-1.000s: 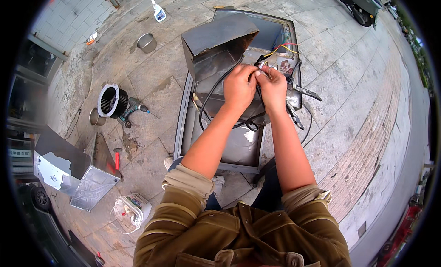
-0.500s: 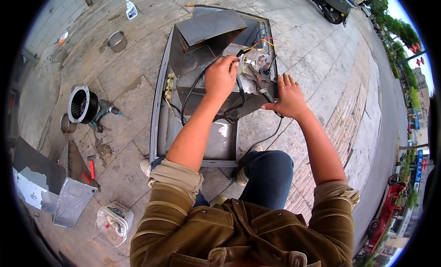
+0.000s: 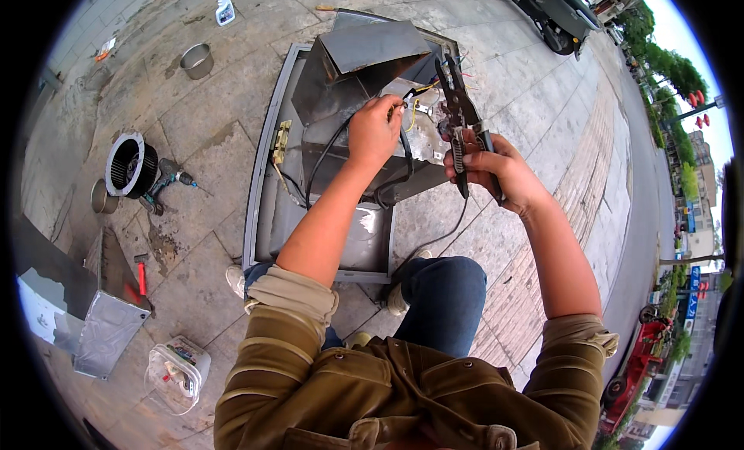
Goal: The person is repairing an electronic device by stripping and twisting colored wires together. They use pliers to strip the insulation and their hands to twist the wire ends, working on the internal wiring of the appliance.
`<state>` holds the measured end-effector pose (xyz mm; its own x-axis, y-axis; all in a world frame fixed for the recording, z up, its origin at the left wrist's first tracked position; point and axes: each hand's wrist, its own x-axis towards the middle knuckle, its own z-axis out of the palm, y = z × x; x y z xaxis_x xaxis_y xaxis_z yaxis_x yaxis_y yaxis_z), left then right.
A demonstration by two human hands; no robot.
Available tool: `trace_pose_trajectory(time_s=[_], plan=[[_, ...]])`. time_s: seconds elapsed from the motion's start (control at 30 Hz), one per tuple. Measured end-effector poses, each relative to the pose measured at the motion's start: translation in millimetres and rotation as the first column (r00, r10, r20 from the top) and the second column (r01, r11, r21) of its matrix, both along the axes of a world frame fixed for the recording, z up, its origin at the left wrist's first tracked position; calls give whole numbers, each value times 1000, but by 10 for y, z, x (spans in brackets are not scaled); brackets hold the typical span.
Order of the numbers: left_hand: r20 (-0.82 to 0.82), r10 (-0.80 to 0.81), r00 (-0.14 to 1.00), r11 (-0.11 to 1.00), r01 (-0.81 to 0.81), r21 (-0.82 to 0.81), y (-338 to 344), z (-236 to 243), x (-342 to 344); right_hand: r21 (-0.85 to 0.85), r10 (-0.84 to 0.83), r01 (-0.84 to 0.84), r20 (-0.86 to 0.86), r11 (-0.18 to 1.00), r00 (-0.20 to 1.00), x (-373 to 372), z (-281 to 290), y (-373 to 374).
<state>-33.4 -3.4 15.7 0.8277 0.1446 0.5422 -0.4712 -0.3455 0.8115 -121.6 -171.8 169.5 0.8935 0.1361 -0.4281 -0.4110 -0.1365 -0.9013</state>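
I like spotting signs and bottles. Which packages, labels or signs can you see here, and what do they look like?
Spray bottle: top left on the pavement, white with a blue label.
Clear plastic container: bottom left on the pavement, see-through, small parts inside.
Street signs: far right by the road, tall and blue.

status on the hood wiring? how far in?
Done: metal housing lies opened on the pavement, blower wheel set aside. In hand: left hand grips the wires, right hand holds wire-stripping pliers. Left: wires hang loose, housing uncovered.
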Motion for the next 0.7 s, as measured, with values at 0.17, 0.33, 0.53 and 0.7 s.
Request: trace_pose_trajectory(time_s=[0.17, 0.33, 0.53, 0.7], plan=[[-27, -9, 1000, 1000, 8, -5, -50, 19, -23, 134, 78, -49, -222, 990, 972, 520, -297, -94], [16, -19, 1000, 1000, 19, 9, -12, 30, -15, 45, 35, -21, -336, 999, 941, 712, -546, -245], [46, -64, 997, 997, 62, 44, -46, -32, -16, -72, 67, -90, -268, 993, 961, 903, -715, -153], [29, -79, 996, 991, 75, 115, -8, -14, -27, -156, 100, -129, -180, 979, 979, 855, -695, -74]])
